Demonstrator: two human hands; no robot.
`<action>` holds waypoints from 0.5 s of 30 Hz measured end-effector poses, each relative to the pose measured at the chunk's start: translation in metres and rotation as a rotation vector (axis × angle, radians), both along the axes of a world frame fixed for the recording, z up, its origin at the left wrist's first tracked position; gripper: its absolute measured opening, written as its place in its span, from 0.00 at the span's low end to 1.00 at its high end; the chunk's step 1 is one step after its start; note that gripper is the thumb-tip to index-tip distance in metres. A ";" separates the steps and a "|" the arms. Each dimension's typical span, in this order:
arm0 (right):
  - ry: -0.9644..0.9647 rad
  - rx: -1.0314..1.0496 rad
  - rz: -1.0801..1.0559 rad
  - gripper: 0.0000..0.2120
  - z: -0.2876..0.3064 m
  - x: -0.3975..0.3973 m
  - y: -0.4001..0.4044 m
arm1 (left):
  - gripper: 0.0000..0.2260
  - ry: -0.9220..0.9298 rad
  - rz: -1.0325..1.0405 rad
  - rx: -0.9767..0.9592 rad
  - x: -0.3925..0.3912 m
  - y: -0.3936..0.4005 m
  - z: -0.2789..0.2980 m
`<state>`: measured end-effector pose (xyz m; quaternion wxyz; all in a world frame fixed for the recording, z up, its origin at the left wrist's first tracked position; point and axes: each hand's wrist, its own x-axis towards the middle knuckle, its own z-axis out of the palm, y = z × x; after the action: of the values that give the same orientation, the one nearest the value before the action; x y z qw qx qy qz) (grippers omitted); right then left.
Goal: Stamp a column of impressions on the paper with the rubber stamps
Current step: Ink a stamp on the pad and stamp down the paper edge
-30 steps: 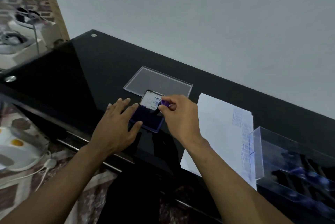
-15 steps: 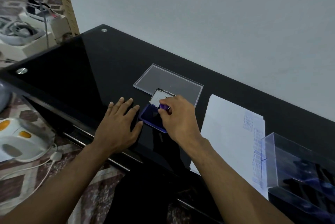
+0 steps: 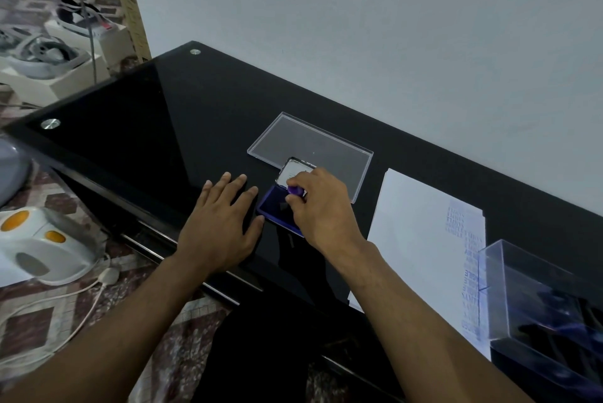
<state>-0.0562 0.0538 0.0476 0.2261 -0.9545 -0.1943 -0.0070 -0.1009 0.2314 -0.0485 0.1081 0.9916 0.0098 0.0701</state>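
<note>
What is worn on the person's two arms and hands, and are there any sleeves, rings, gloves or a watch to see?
Nothing is worn. The left hand and the right hand are bare, without gloves, and no rings show on the fingers. Both forearms are bare as far as the picture's lower edge; no sleeve, watch or bracelet is in view. The upper arms lie outside the picture.

Purple stamp [image 3: 296, 190], blue ink pad [image 3: 277, 208], white paper [image 3: 414, 233], black table [image 3: 146, 128].

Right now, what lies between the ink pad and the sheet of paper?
In the head view, only the right hand pinching the purple stamp over the ink pad; beyond it, bare black tabletop reaches the paper.
</note>
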 end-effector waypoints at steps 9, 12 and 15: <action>-0.010 -0.016 0.008 0.10 0.005 -0.001 0.000 | 0.34 0.006 0.006 0.003 0.000 0.000 -0.001; -0.013 -0.033 0.017 0.11 0.007 0.000 -0.001 | 0.34 0.008 0.005 0.002 0.000 -0.001 0.000; -0.017 -0.048 0.021 0.11 0.008 0.000 0.000 | 0.34 0.006 0.006 -0.003 0.000 -0.001 0.000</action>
<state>-0.0566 0.0534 0.0555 0.2013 -0.9575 -0.2064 -0.0079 -0.1006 0.2307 -0.0487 0.1093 0.9916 0.0131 0.0677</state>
